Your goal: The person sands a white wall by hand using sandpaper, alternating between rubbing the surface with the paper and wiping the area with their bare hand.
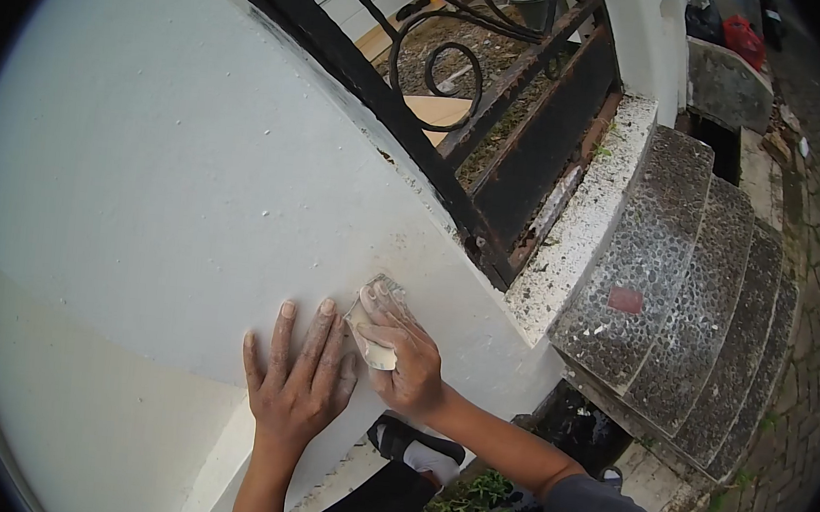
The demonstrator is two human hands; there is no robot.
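My left hand point(296, 383) lies flat against the white wall point(191, 198), fingers spread and coated in pale dust. Close beside it, my right hand point(409, 358) presses a folded, dusty piece of sandpaper point(380, 355) to the wall surface. Its fingers and thumb are closed around the sheet, and part of the sheet is hidden under them. Small bumps and a faint brownish smudge mark the wall near my right hand.
A black iron gate point(547, 141) with scrollwork stands above the wall. Pebbled steps point(645, 247) with a reddish patch descend at right to a paved path point(813, 389). Below are my sandaled foot point(418, 447), green plants point(466, 510) and a dark drain gap point(580, 427).
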